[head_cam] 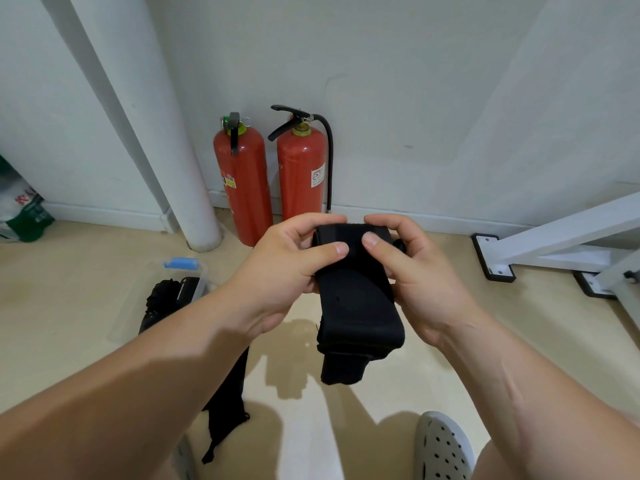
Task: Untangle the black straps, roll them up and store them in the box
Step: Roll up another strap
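Head view | left hand (294, 259) and right hand (410, 271) are both pinching the top of a black strap (358, 303) at frame centre, thumbs pressing its front, fingers curling behind | strap is hanging lengthwise, loose end pointing at the lower edge | clear box (203, 284), centre left, is sitting half hidden behind the left forearm, contents hard to make out
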